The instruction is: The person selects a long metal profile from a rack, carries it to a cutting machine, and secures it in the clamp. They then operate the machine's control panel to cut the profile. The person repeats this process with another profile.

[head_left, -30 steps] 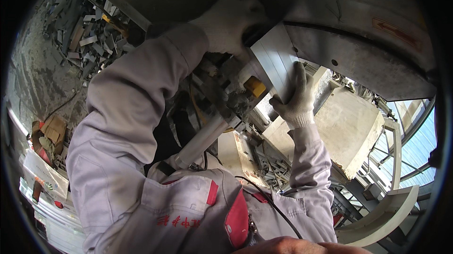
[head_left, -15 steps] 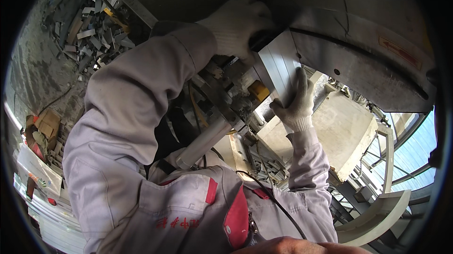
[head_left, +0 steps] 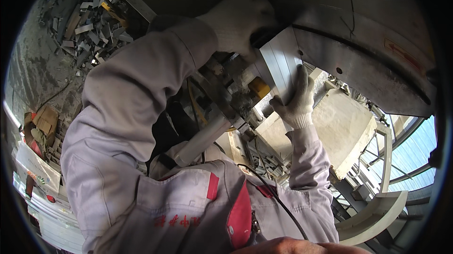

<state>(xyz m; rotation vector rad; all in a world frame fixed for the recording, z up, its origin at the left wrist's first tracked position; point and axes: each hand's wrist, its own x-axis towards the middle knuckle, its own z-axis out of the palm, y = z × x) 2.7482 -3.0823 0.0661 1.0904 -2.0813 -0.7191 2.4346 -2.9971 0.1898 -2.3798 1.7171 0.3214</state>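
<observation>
Offcuts point(head_left: 87, 30) lie in a loose heap on the grey floor point(head_left: 35, 74) at the upper left of the frame, mostly short flat strips. Below them, near the left rim, sit a torn brown cardboard box point(head_left: 46, 119) and a white printed carton point(head_left: 37, 164). At the upper right, a big metal housing point(head_left: 368, 60) slants down across the picture, bearing a red-edged label point(head_left: 403, 51) with an arrow.

Several silvery metal bars point(head_left: 278, 60) lie side by side just right of the upper centre, their upper end against the edge of the housing. The right hand point(head_left: 297, 100), in a whitish glove with dark fingers, grasps the lower end of the bars, its thumb on the lower left and its fingers reaching up along the right edge. The left hand point(head_left: 243, 23), in a pale glove, is at the upper centre, bent over a dark part beside the upper end of the bars; shadow hides its fingertips, so I cannot tell whether it grips anything.

Just left of the bars' lower end is a yellow block point(head_left: 258, 87), and a silvery cylinder point(head_left: 203, 138) slopes down toward the grey jacket point(head_left: 184, 197). Right of centre stands a pale slab point(head_left: 339, 129), with a curved pale piece point(head_left: 377, 218) at the lower right.
</observation>
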